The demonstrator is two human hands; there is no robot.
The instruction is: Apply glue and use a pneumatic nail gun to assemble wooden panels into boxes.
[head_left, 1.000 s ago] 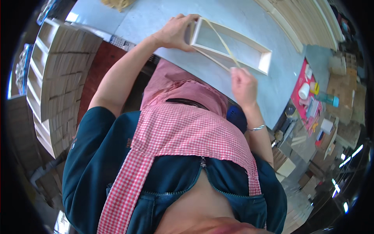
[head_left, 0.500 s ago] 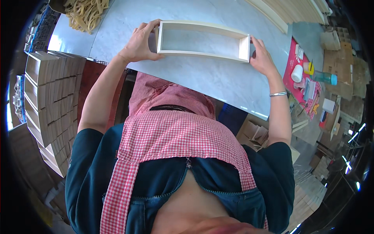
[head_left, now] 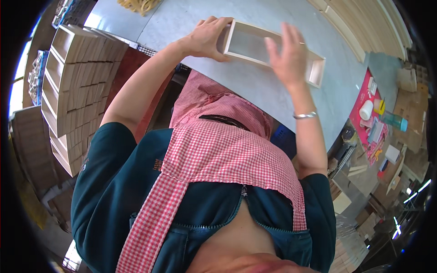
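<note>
A shallow, pale wooden rectangular frame (head_left: 248, 59) lies on the grey-white marbled tabletop (head_left: 182, 27), slanting down toward the right. My left hand (head_left: 205, 40) grips its left end, thumb at the near corner and fingers at the far one. Over the frame's right half hovers my right hand (head_left: 291, 59), thumb and fingers apart and somewhat blurred, with nothing seen in it. It hides part of the frame's long sides. The frame's right end shows beyond my wrist.
Tan rubber bands (head_left: 139, 5) lie at the table's far left. Stacked wooden frames (head_left: 84, 75) stand left of the table. Long wooden strips (head_left: 371, 25) lie at far right. A red surface (head_left: 358, 103) holds a white bottle (head_left: 365, 110) near a teal-capped bottle (head_left: 395, 121).
My right hand has let go of the frame's right end and moved left over it. The left hand keeps its grip. The view has turned, so the frame appears more slanted.
</note>
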